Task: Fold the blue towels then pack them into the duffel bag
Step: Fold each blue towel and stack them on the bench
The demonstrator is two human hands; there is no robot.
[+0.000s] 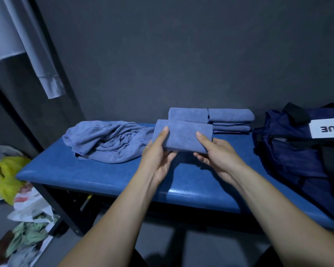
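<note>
I hold a folded blue towel in the air above the blue padded bench. My left hand grips its left end, thumb on top and fingers beneath. My right hand grips its right end the same way. Behind it, folded blue towels are stacked at the back of the bench. A heap of unfolded blue towels lies to the left. The navy duffel bag sits at the right end of the bench, with a white label on its side.
A dark wall stands directly behind the bench. Plastic bags with yellow and green cloth lie on the floor at the left. Pale garments hang at the upper left. The bench's front strip is bare.
</note>
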